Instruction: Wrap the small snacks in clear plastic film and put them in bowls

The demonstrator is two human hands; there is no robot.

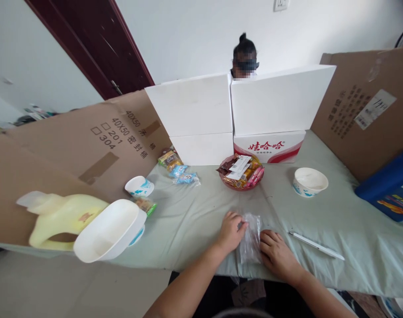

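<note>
A clear, crinkled plastic bag [252,243] lies on the cloth near the table's front edge. My left hand [232,232] is at its upper left, thumb and fingers closed on that edge. On the bag's right side, my right hand [274,251] rests low on the table with curled fingers closed against the edge; its fingertips are partly hidden. To the right of this hand lies a slim white pen-like stick [317,246]. Beyond the bag stands a reddish see-through bowl [236,183] heaped with wrapped snacks and white paper slips [240,167].
White boxes [201,108] wall off the back; a person [245,55] is behind them. Cardboard [65,145] stands left. Paper bowls [310,181], snack packets [186,176], a yellow jug [69,216], a white tub [110,232] and a blue container [391,190] stand around.
</note>
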